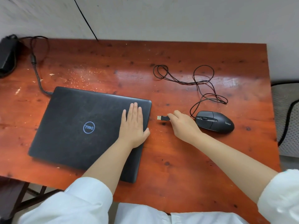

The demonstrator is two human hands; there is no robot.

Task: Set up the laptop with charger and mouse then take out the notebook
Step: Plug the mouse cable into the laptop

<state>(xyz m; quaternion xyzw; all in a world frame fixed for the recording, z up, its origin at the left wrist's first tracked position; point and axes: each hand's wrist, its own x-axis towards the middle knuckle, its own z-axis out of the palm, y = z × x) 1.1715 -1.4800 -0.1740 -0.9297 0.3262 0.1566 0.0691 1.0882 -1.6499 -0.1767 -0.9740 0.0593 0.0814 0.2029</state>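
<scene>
A closed black laptop (77,126) lies on the left half of the red-brown wooden table (178,167). My left hand (133,125) rests flat on the lid near its right edge, fingers together. My right hand (182,125) pinches the mouse's USB plug (162,118), whose metal tip points at the laptop's right side, a short gap away. The black wired mouse (215,122) sits just right of that hand, its cable (199,81) looped behind it. A charger cable (36,73) runs from the black charger brick (7,54) at the far left into the laptop's back left corner. No notebook is visible.
A grey wall with a thin black wire (85,18) stands behind the table. A mesh chair (286,117) sits off the right edge. My white sleeves cover the near edge of the table.
</scene>
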